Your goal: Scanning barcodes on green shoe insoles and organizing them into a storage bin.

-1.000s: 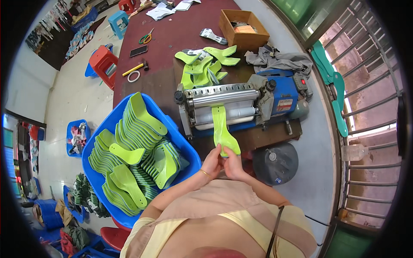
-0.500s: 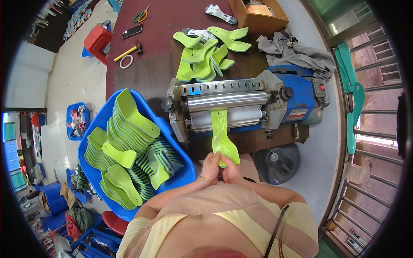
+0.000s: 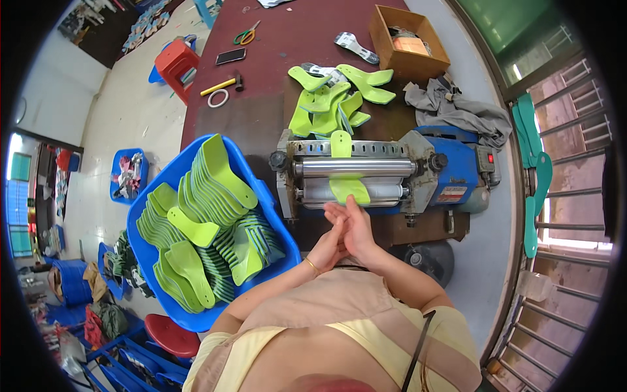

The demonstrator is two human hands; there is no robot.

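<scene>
A lime-green insole (image 3: 349,188) runs between the metal rollers of a blue roller machine (image 3: 356,168). Its narrow holed end stands out on the far side, and its wide end is still on my side. My right hand (image 3: 358,234) is open, fingers stretched toward that wide end, at or very near its edge; contact is hard to make out. Close against it, my left hand (image 3: 326,248) is open too, holding nothing, its fingers partly overlapped by the right hand. Beyond the machine lies a loose pile of lime-green insoles (image 3: 324,101).
A blue basket (image 3: 282,225) packed with stacked green insoles stands on my left. Farther back are a hammer (image 3: 221,85), a white ring (image 3: 218,98), a phone (image 3: 231,56), scissors (image 3: 246,34) and a wooden box (image 3: 405,57). Grey cloth (image 3: 460,108) lies behind the motor.
The insole has moved away from me through the rollers. Both hands have let go of its wide end and moved forward. The view has shifted slightly.
</scene>
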